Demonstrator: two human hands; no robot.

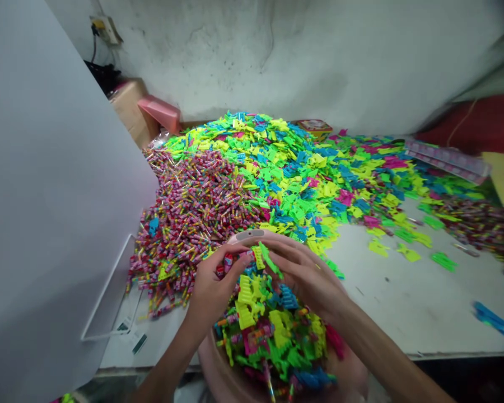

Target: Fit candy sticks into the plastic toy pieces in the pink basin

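A pink basin [212,358] holds a mix of flat, bright plastic pieces and small printed tubes. Over its far side, my left hand [212,285] is closed around several small red-and-pink tubes [227,263]. Opposite it, my right hand [308,277] has its fingers pinched on a bright green plastic piece [270,261]. A yellow plastic piece [258,257] lies between the fingertips of both hands; which hand grips it, I cannot tell. Below them in the basin are yellow pieces [246,299] and a blue piece [288,298].
Behind the basin rise a heap of pink-and-red tubes [201,196] and a larger heap of green, yellow, blue and pink plastic pieces [294,184]. A white panel [67,196] stands at left. More tubes [483,224] lie at right on the white table [386,296].
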